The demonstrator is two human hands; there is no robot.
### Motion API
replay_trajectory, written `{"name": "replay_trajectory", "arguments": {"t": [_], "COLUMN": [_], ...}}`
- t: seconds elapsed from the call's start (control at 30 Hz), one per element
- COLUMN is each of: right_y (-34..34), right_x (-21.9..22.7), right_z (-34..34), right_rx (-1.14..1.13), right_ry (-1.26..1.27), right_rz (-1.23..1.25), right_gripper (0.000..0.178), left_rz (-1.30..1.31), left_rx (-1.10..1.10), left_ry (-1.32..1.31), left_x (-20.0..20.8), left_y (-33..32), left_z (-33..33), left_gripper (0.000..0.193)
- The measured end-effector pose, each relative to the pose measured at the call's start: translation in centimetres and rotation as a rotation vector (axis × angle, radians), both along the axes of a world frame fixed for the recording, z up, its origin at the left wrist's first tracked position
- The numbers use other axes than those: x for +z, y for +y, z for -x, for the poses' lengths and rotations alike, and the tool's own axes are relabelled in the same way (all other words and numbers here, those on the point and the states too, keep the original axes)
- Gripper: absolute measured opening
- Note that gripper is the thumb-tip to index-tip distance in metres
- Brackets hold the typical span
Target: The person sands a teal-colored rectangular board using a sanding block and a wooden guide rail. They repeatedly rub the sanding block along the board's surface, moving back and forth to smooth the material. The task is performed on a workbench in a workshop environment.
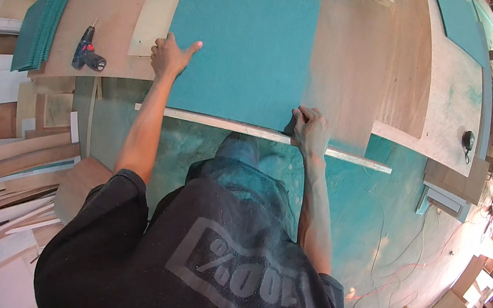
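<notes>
A flat teal board [244, 55] lies on the worktable in front of me, its near edge alongside a long, thin wooden strip [212, 122]. My left hand [171, 57] grips the board's left side, thumb spread over the top face and fingers bent at the edge. At the near right corner, my right hand [311, 129] is closed with curled fingers on the board, close above the strip. Its fingertips are partly hidden.
A cordless drill [88, 50] rests left of the board, beside a stack of teal panels [44, 29]. Brown plywood sheets [343, 72] lie under and right of the board. A small black tape measure [468, 140] sits far right. Cables [380, 237] trail across the floor; wood offcuts [19, 173] pile at left.
</notes>
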State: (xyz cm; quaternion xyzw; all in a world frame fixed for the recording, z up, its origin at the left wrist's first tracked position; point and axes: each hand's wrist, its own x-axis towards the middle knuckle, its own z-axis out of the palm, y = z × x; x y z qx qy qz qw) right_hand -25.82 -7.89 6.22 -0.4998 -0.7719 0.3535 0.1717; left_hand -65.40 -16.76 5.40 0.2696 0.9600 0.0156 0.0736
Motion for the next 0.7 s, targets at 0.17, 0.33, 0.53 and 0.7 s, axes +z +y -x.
{"name": "replay_trajectory", "arguments": {"t": [0.17, 0.33, 0.53, 0.7], "right_y": [0.3, 0.4, 0.6, 0.6], "right_x": [0.1, -0.1, -0.2, 0.0], "right_z": [0.3, 0.0, -0.6, -0.6], "right_rx": [-0.014, -0.035, 0.006, 0.029], "right_ry": [-0.028, 0.019, 0.025, 0.035], "right_rz": [-0.008, -0.002, 0.035, 0.027], "right_gripper": [0.016, 0.019, 0.02, 0.02], "left_rz": [0.012, -0.011, -0.02, -0.034], "left_rx": [0.012, -0.014, -0.017, -0.026], "left_ry": [0.003, 0.007, 0.007, 0.008], "left_x": [0.1, 0.0, 0.3, 0.3], "left_y": [0.6, 0.9, 0.5, -0.4], "left_z": [0.0, -0.1, -0.5, -0.8], "left_gripper": [0.11, 0.111, 0.11, 0.109]}}
